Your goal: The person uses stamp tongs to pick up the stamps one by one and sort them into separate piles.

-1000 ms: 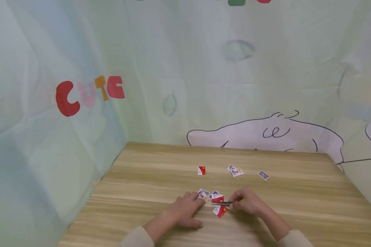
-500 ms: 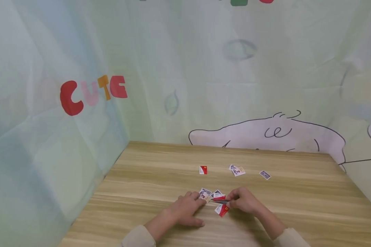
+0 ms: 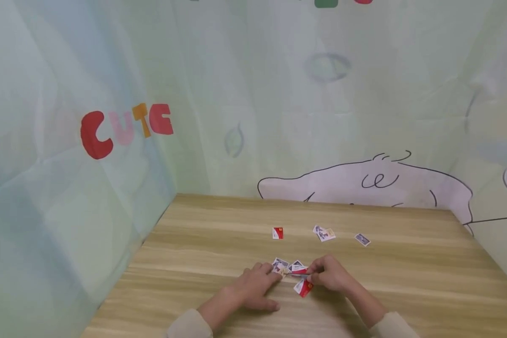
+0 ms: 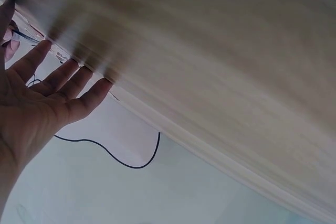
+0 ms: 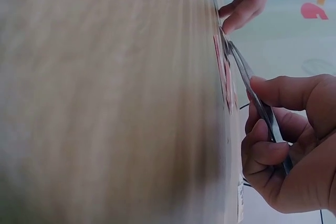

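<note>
My right hand (image 3: 329, 274) pinches a pair of metal tweezers (image 5: 269, 119) between thumb and fingers. In the head view the tweezers' tips point left and overlap a small cluster of stamp-like paper pieces. Next to these, my left hand (image 3: 253, 286) lies on the table with fingers extended and thumb spread, its fingertips at the edge of a grey-and-cream stamp (image 3: 280, 265). Partly beneath the tweezers is a red-and-white stamp (image 3: 299, 269). Another red-and-white stamp (image 3: 303, 287) lies nearer the person. The left wrist view shows the left fingers (image 4: 79, 103) touching the tabletop.
Farther back on the wooden table (image 3: 203, 234) lie a single red-and-white stamp (image 3: 278, 233), an overlapping group of pale stamps (image 3: 324, 233) and a dark stamp (image 3: 362, 239). A printed cloth backdrop (image 3: 245, 94) stands along the table's left and back edges.
My right hand has brought the tweezers slightly left, from over the red-and-white stamp to the pale stamps by my left fingers. The tweezers' arms look closer together. The left hand stays in place.
</note>
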Action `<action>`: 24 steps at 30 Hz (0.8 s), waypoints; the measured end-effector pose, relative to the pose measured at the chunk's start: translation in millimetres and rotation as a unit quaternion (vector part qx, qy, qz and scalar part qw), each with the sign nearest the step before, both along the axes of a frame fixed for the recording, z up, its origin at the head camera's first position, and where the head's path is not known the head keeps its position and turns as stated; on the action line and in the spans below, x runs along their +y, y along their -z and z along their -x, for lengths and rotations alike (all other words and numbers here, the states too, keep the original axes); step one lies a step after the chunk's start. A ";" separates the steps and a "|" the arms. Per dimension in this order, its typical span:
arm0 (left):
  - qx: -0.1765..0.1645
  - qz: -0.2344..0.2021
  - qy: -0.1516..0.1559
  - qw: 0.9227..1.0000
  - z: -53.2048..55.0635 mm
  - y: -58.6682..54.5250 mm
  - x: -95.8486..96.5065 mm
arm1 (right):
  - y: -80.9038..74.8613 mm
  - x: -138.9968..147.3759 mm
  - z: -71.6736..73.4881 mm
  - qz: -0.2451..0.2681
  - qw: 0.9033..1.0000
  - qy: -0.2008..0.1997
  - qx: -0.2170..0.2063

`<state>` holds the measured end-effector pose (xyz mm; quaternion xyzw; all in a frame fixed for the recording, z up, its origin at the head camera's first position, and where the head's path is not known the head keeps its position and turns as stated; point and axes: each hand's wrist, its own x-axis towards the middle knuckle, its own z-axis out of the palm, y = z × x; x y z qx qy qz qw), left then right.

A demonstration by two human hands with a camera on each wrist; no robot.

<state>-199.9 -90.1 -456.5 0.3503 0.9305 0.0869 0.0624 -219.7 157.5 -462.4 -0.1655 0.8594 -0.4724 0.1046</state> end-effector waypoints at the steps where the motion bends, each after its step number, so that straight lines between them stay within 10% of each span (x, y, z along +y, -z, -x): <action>1: -0.001 0.000 0.001 1.000 -0.6 0.0 -0.3 | 0.5 0.0 -0.4 0.000 1.000 -0.002 0.000; 24: 0.036 -0.002 0.013 0.999 -5.5 -8.0 -6.4 | -5.6 8.1 -13.5 0.008 1.000 0.010 0.011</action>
